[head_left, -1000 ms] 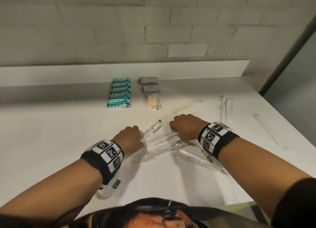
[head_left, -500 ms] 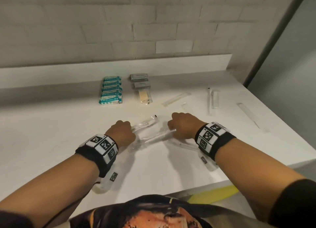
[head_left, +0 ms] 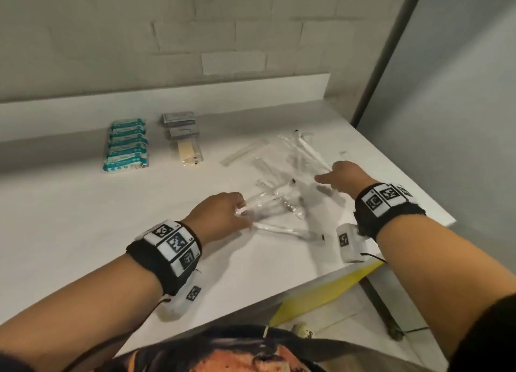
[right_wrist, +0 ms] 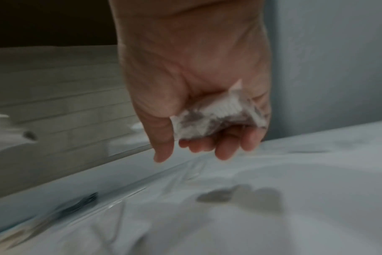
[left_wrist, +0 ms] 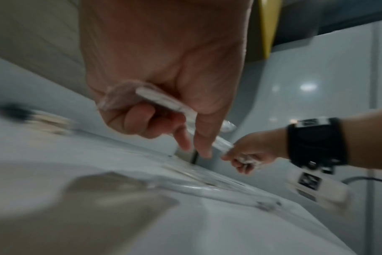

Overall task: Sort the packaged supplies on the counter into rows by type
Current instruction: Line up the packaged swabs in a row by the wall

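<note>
Several clear-wrapped white toothbrushes lie scattered on the white counter. My left hand grips one wrapped toothbrush by its end, just above the pile. In the left wrist view, the fingers curl round its white handle. Farther right, my right hand holds another wrapped toothbrush that points toward the back wall. The right wrist view shows its bristled head in crumpled wrap inside that hand.
A row of teal packets lies at the back left. Beside it lie grey packets and a yellowish wrapped item. A long clear sleeve lies to their right. The counter's right edge is close to my right wrist.
Both hands were together on the pile; now they have parted. My right hand has moved right and back with one toothbrush, and my left holds another. My view has swung to the right.
</note>
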Demonstrator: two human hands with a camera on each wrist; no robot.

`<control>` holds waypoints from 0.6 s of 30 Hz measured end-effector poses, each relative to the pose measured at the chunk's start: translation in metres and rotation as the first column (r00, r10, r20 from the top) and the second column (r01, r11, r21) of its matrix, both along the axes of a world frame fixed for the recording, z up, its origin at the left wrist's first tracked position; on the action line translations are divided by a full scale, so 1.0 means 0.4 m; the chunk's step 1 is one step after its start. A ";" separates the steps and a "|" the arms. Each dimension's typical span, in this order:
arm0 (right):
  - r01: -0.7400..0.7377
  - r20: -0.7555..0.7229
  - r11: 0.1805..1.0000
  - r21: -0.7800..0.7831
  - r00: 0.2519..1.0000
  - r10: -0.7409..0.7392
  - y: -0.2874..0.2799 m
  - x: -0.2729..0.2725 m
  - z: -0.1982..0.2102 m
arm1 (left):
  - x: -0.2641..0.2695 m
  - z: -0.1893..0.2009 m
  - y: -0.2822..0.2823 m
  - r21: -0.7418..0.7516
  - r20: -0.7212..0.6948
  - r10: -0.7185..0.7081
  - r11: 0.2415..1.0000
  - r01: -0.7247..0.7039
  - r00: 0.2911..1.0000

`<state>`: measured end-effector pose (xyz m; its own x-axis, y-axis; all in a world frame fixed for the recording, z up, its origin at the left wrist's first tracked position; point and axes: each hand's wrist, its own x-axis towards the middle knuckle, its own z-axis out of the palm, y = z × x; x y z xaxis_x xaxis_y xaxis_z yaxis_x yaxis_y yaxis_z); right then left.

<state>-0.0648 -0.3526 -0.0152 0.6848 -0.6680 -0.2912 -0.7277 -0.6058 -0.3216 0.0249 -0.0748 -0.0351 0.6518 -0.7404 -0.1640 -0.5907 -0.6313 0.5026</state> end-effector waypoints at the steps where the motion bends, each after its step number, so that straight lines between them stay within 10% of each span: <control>1: 0.059 -0.006 0.997 0.055 0.998 -0.059 -0.021 -0.006 -0.005 | -0.015 -0.001 -0.034 0.051 0.019 -0.073 0.996 0.072 0.997; 10: 0.012 0.035 0.988 0.157 0.999 -0.018 -0.152 0.065 -0.015 | -0.028 -0.002 -0.224 0.418 0.070 -0.359 0.858 0.299 0.931; 18: -0.225 0.077 0.924 0.309 0.974 0.211 -0.181 0.191 -0.008 | 0.019 0.051 -0.256 0.198 -0.156 -0.109 0.970 0.139 0.982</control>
